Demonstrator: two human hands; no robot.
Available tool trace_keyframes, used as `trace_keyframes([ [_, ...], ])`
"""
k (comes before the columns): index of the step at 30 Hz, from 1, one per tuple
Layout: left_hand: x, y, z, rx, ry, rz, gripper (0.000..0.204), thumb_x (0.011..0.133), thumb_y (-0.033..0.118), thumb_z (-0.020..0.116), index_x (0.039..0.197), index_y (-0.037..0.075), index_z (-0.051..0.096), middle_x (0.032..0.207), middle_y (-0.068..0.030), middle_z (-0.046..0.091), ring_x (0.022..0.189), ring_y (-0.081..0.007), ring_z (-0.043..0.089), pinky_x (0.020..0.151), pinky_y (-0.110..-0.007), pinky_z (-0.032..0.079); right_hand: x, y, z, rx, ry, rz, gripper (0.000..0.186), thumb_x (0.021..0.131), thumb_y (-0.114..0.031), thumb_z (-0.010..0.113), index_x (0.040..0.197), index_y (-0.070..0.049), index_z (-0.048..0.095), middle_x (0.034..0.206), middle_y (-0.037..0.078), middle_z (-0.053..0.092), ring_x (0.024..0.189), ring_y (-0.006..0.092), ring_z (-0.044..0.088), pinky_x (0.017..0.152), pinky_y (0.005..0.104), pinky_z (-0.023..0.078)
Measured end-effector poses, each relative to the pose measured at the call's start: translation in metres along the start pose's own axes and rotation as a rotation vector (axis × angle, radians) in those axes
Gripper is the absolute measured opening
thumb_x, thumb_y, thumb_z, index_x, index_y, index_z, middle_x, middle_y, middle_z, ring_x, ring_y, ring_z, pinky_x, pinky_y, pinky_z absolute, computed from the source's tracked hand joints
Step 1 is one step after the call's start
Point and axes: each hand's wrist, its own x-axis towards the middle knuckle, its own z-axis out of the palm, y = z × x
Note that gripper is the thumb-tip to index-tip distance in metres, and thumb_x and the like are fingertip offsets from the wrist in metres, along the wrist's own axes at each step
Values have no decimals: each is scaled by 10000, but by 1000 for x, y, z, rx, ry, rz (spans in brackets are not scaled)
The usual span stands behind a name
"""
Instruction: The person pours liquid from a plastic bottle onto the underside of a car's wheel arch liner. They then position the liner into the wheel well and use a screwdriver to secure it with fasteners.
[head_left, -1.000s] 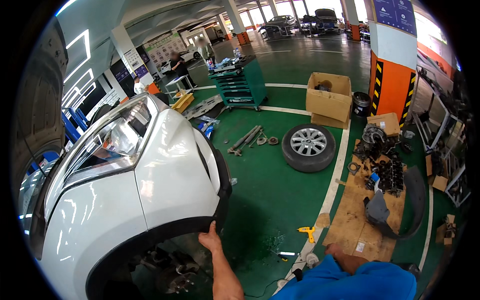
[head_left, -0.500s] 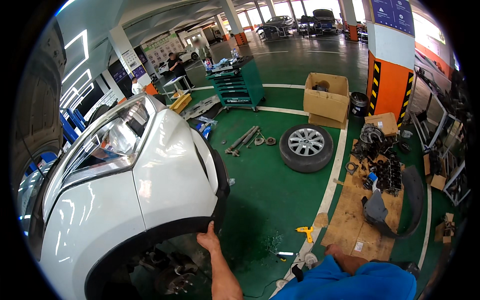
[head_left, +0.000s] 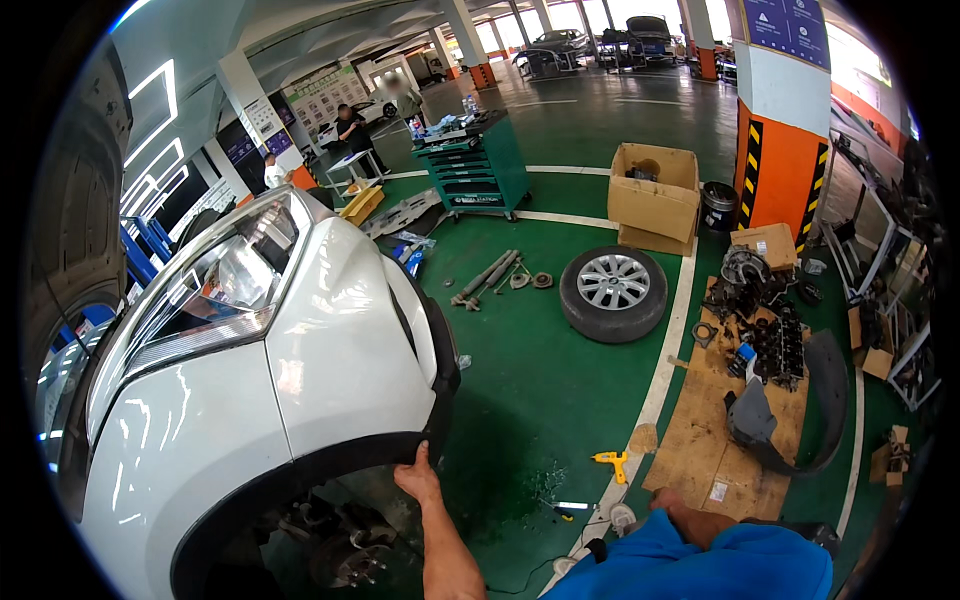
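My left hand grips the lower edge of the black wheel arch trim on a white car. Its thumb lies on the outside, and its other fingers are mostly out of sight. Inside the arch, a bare wheel hub with studs shows in shadow. What looks like my right hand rests against my blue clothing at the lower right, its fingers not distinguishable. On the floor between the car and me lie a yellow glue gun and a small tool with a pale blade.
A wheel lies flat on the green floor beyond the car. Engine parts and a dark curved liner cover a cardboard sheet at right. Farther off stand a green tool cabinet, a cardboard box and an orange-white pillar.
My left hand keeps its place on the trim. In the background, a standing person has shifted slightly.
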Motion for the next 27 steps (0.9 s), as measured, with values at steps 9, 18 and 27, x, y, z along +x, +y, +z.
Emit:
trace_keyframes([
  [9,1,-4,1,-84,-24,4,553,665,297,892,814,-168,632,794,-253,687,717,-332,663,714,-433,508,5,1,0,-45,-45,19,372,751,-298,657,1048,-86,727,1091,193,684,1041,356,647,900,419,518],
  [18,-2,3,3,-141,-14,37,543,666,292,891,819,-165,641,802,-254,689,721,-340,664,723,-437,506,18,21,17,129,-24,28,395,653,-298,721,951,-40,725,994,243,683,983,399,645,862,437,511],
  [27,0,-2,1,-63,-10,30,530,664,299,891,805,-147,644,789,-253,685,719,-356,658,709,-444,499,3,7,5,76,-26,5,408,659,-286,705,980,-35,720,1014,240,683,977,392,651,851,433,520],
])
